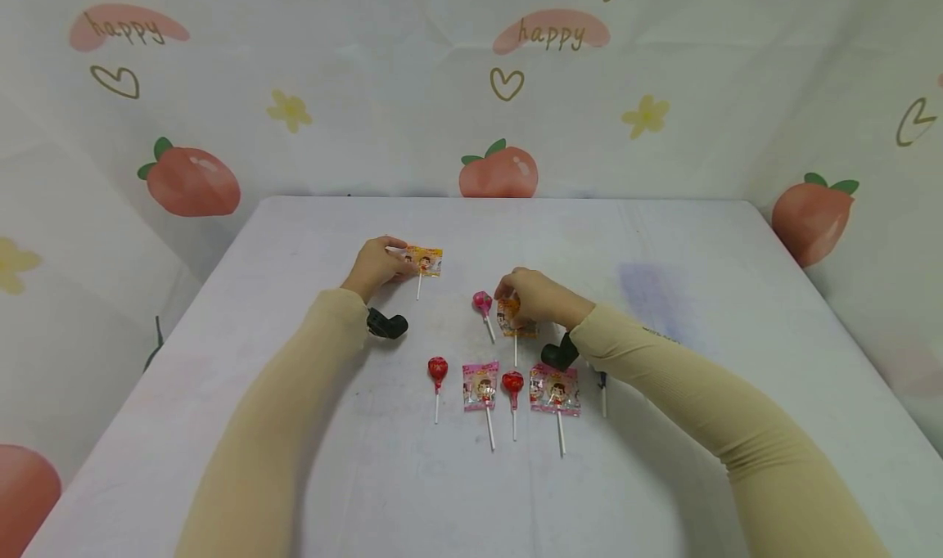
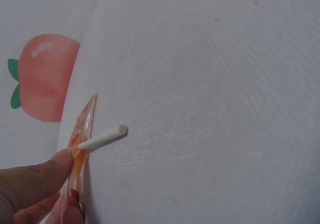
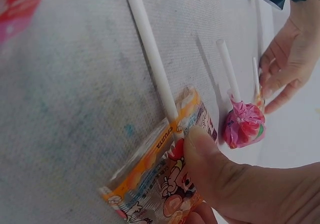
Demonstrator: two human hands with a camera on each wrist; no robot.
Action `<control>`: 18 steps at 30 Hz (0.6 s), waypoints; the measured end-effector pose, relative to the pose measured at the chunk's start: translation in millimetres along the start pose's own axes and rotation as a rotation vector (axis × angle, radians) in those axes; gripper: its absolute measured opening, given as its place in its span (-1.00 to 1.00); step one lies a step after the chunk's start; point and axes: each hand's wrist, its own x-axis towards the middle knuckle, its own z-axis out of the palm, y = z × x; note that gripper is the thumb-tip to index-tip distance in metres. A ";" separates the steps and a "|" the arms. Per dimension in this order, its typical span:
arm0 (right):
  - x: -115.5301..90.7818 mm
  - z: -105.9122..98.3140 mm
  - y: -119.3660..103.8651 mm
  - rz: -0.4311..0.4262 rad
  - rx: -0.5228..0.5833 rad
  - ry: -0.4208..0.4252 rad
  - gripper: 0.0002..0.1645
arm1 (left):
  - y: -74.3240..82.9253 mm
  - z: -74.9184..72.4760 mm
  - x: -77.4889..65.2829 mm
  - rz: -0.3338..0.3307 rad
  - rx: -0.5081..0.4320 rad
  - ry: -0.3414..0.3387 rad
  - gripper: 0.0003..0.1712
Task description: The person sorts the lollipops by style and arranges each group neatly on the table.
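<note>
My left hand (image 1: 379, 265) pinches an orange-wrapped lollipop (image 1: 427, 261) at the left back of the table; its white stick points toward me. In the left wrist view the thumb presses the flat wrapper (image 2: 80, 129) from one side. With my right hand (image 1: 541, 296) I grip another orange-wrapped lollipop (image 3: 170, 179) near the middle, thumb over the printed packet and stick toward me. Just left of that hand lies a round pink lollipop (image 1: 482, 301). In front are two red round lollipops, one at left (image 1: 438, 368) and one in the middle (image 1: 512, 381), beside two pink flat-wrapped lollipops (image 1: 480, 386).
A further lollipop stick (image 1: 604, 394) shows partly under my right forearm. Dark wrist cameras hang below both wrists. The white table (image 1: 221, 427) ends at a back edge before a curtain (image 1: 383, 116) printed with peaches.
</note>
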 end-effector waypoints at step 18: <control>-1.8 -0.7 -0.7 -0.016 -0.009 0.005 -0.53 | 3.1 -0.3 -0.4 -0.018 0.095 -0.013 -0.37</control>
